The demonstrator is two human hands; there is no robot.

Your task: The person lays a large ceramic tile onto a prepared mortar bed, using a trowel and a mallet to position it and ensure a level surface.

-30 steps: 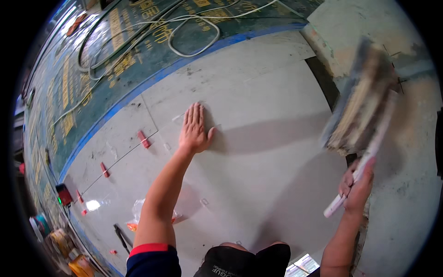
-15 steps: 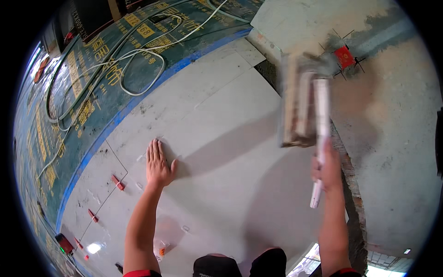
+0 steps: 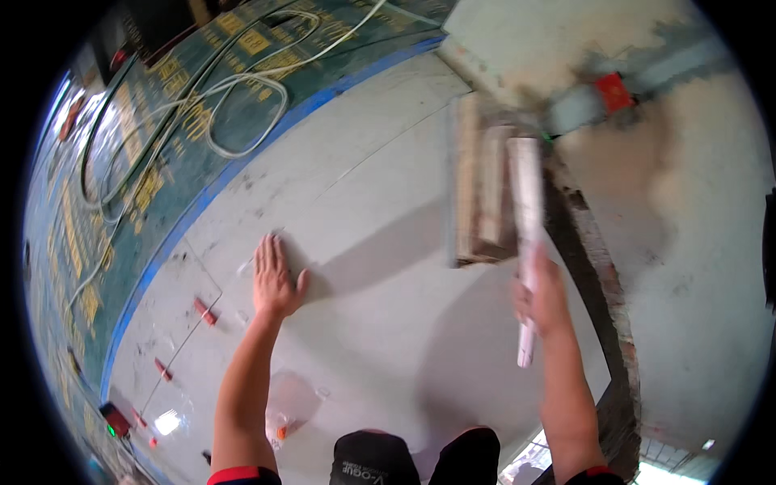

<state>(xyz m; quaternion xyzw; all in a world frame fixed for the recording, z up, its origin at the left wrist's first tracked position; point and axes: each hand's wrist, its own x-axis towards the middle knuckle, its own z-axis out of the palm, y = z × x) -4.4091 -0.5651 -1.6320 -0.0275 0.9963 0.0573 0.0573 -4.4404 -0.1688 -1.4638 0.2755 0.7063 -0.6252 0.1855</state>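
My left hand (image 3: pixel 276 280) lies flat on the large light-grey floor tile (image 3: pixel 372 323), fingers stretched forward and thumb out to the side. It holds nothing. My right hand (image 3: pixel 543 297) is wrapped round the pale, stick-like handle of a tile tamper (image 3: pixel 489 190). The tamper's head is a bulky wooden block, over the far right part of the tile and blurred by motion. Whether the block touches the tile, I cannot tell. Several red wedges (image 3: pixel 204 311) sit along the tile joint left of my left arm.
Blue tape (image 3: pixel 174 242) edges the tiles, with green printed floor covering (image 3: pixel 162 149) and looped pale cables (image 3: pixel 212 133) beyond. On the right, a dark gap (image 3: pixel 586 271) runs along the concrete wall (image 3: pixel 703 267). A clear bag (image 3: pixel 291 400) lies near my knees (image 3: pixel 373 457).
My right hand has swung the tamper to the left, further over the tile. My left hand stays flat in nearly the same place. The view has shifted slightly.
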